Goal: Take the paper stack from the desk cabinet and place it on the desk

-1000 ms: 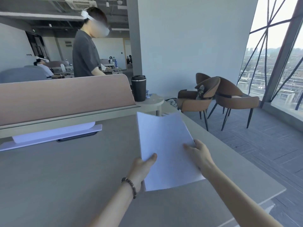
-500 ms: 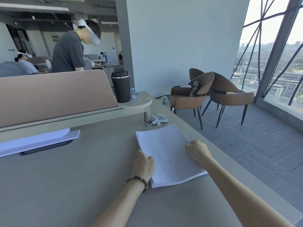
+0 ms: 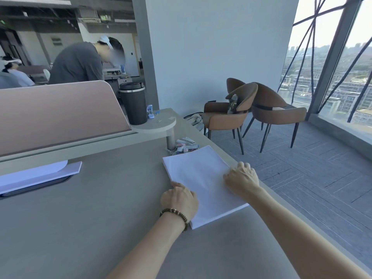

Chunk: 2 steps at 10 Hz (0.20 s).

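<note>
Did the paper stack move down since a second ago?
Yes. The paper stack was tilted up off the desk before; now it lies flat on it, with the left hand and right hand on it.

One paper stack (image 3: 203, 183) lies on one desk (image 3: 80, 228), with two hands on it: one left hand (image 3: 179, 200) and one right hand (image 3: 242, 179). One bracelet (image 3: 177, 215) circles the left wrist. One black cup (image 3: 133, 105) stands on one small round shelf (image 3: 161, 125). Three brown chairs (image 3: 225, 117) stand by the window. Two other people (image 3: 78, 63) are in the background.
</note>
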Available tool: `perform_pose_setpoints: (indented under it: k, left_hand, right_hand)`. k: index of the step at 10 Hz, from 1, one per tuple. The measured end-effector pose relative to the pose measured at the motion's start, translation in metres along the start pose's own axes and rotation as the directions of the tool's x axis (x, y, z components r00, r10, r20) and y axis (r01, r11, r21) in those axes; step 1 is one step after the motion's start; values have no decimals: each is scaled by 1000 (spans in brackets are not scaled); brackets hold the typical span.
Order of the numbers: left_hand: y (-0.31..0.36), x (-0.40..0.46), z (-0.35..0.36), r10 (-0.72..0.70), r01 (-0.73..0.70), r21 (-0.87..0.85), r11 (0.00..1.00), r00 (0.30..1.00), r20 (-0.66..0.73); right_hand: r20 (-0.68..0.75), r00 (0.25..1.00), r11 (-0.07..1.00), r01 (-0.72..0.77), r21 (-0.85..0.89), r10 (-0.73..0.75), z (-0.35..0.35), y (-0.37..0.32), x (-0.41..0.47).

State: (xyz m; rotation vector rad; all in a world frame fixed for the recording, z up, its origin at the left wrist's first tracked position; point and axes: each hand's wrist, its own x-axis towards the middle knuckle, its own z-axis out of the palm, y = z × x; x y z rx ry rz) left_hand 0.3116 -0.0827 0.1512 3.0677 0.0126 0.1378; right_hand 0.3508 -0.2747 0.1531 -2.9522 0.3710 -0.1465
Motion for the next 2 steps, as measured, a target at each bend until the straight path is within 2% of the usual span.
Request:
perform_pose_setpoints:
  k: [2]
  left_hand:
    - [-5, -6, -6, -15, 13, -52, 999, 1000, -21]
  right_hand:
    - [-51, 998, 999, 24, -36, -26, -1, 4, -3]
